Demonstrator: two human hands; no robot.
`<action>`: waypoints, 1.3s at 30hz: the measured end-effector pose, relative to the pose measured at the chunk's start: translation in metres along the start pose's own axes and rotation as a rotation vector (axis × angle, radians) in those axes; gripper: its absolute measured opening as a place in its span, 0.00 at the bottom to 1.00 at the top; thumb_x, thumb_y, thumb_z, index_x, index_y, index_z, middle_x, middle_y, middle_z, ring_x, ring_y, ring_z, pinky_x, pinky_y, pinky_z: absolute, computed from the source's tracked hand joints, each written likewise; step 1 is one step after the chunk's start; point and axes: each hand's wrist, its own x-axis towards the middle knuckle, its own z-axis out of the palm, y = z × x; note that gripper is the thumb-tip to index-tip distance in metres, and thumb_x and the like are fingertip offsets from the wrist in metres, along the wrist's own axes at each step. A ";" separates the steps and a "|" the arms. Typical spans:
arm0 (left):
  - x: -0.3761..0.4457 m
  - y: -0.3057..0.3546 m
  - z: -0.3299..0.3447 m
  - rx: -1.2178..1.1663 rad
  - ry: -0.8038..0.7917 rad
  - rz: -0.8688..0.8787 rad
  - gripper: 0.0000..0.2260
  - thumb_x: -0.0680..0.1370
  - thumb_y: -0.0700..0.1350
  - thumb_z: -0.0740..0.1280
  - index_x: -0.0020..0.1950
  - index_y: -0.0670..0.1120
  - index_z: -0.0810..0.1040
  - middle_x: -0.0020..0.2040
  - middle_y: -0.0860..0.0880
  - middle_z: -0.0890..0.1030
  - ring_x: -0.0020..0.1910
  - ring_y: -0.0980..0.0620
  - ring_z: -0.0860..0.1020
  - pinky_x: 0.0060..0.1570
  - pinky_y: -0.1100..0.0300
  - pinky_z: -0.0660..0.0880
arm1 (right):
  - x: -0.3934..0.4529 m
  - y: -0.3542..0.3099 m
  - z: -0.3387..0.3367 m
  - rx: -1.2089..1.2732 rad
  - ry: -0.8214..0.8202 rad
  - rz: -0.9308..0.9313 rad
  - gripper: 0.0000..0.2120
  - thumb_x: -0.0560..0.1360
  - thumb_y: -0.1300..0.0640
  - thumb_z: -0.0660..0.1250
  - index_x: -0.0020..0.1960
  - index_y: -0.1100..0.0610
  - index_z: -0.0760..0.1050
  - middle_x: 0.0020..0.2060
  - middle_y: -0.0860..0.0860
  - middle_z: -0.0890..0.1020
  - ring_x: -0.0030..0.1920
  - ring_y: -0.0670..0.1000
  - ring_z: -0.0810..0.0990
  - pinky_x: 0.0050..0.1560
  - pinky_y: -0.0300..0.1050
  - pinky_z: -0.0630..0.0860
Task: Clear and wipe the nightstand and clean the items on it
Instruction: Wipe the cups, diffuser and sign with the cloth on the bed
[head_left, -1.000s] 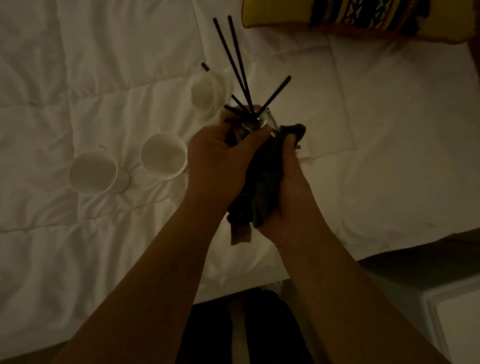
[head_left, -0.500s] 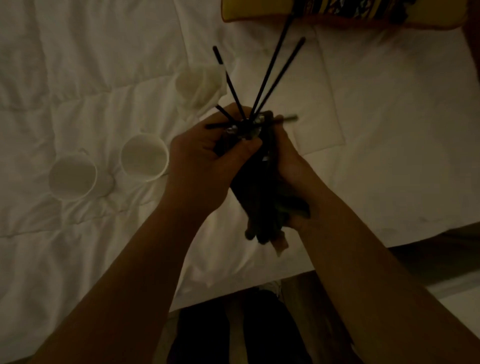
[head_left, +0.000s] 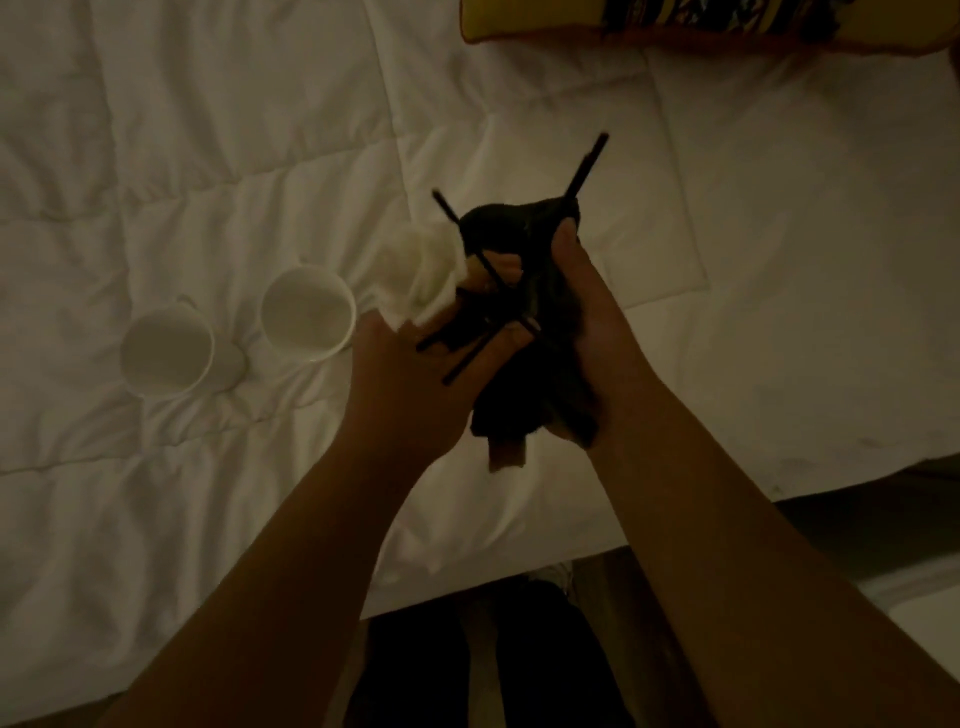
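Over the white bed I hold a reed diffuser with thin black sticks (head_left: 587, 166) fanning out in several directions. My left hand (head_left: 415, 384) grips the small bottle, which is mostly hidden by fingers and cloth. My right hand (head_left: 597, 317) grips a dark cloth (head_left: 519, 410) wrapped against the bottle, with cloth ends hanging below both hands. Two white cups (head_left: 166, 353) (head_left: 309, 317) lie on the quilt to the left. A third white item (head_left: 415, 265) sits just behind my left fingers, partly hidden.
The white quilted bedcover (head_left: 208, 156) fills most of the view. A yellow patterned pillow (head_left: 545, 26) lies at the top right edge. The bed's near edge runs across the bottom, with dark floor and my legs (head_left: 467, 675) below. A pale surface (head_left: 924, 603) shows at the lower right.
The diffuser has been tilted and turned in my hands, so the sticks now splay sideways and toward me instead of pointing away. The cloth has shifted up over the bottle's top.
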 end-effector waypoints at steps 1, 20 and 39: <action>0.002 0.000 0.000 0.033 0.007 0.029 0.14 0.73 0.49 0.72 0.58 0.50 0.80 0.50 0.57 0.84 0.53 0.55 0.82 0.53 0.52 0.79 | 0.001 0.002 -0.002 0.009 -0.041 0.019 0.28 0.77 0.39 0.61 0.66 0.59 0.73 0.53 0.57 0.81 0.49 0.54 0.83 0.50 0.51 0.80; 0.046 -0.088 0.018 -0.094 0.103 -0.336 0.14 0.72 0.41 0.73 0.49 0.61 0.81 0.55 0.47 0.83 0.50 0.51 0.83 0.49 0.48 0.81 | -0.033 0.017 -0.074 -0.062 0.379 -0.218 0.22 0.68 0.43 0.71 0.57 0.52 0.81 0.54 0.58 0.83 0.52 0.62 0.83 0.43 0.59 0.80; -0.045 -0.046 0.089 0.297 0.026 -0.346 0.19 0.76 0.56 0.63 0.66 0.54 0.71 0.57 0.60 0.75 0.53 0.63 0.74 0.52 0.65 0.72 | -0.056 -0.009 -0.100 0.184 0.332 -0.414 0.29 0.76 0.31 0.51 0.67 0.45 0.74 0.63 0.54 0.79 0.61 0.58 0.79 0.57 0.60 0.76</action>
